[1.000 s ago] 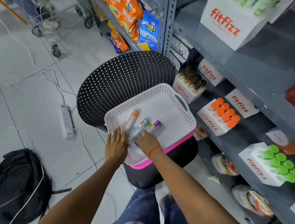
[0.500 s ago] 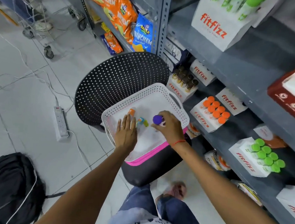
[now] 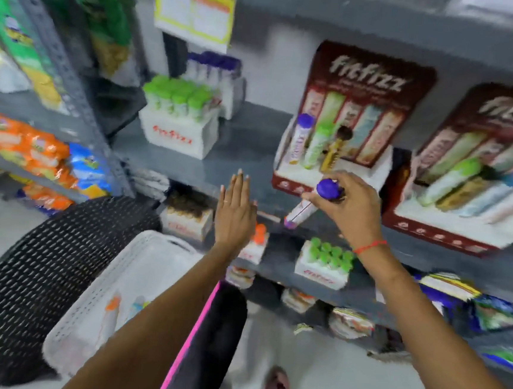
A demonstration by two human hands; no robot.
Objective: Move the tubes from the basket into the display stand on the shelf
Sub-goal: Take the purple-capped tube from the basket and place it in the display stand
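Observation:
My right hand point(image 3: 345, 206) grips a white tube with a purple cap point(image 3: 307, 205), tilted, just in front of the dark red fitfizz display stand point(image 3: 287, 181) on the shelf. That stand holds three upright tubes: purple-capped, green, and brown. My left hand point(image 3: 235, 214) is raised flat, fingers together, holding nothing, left of the tube. The white basket point(image 3: 108, 277) sits low on a black perforated chair and holds an orange-capped tube point(image 3: 111, 312) and a blue-capped tube point(image 3: 137, 306). The image is blurred by motion.
A second dark red display stand point(image 3: 450, 236) full of tubes stands to the right. White fitfizz boxes with green-capped tubes point(image 3: 178, 116) sit on the shelves. Snack bags point(image 3: 35, 150) fill the left rack. The black chair point(image 3: 34, 271) is at lower left.
My right hand lifted the purple-capped tube out of the basket up to the shelf's display stand. My left hand rose from the basket. The view swung upward to the shelf.

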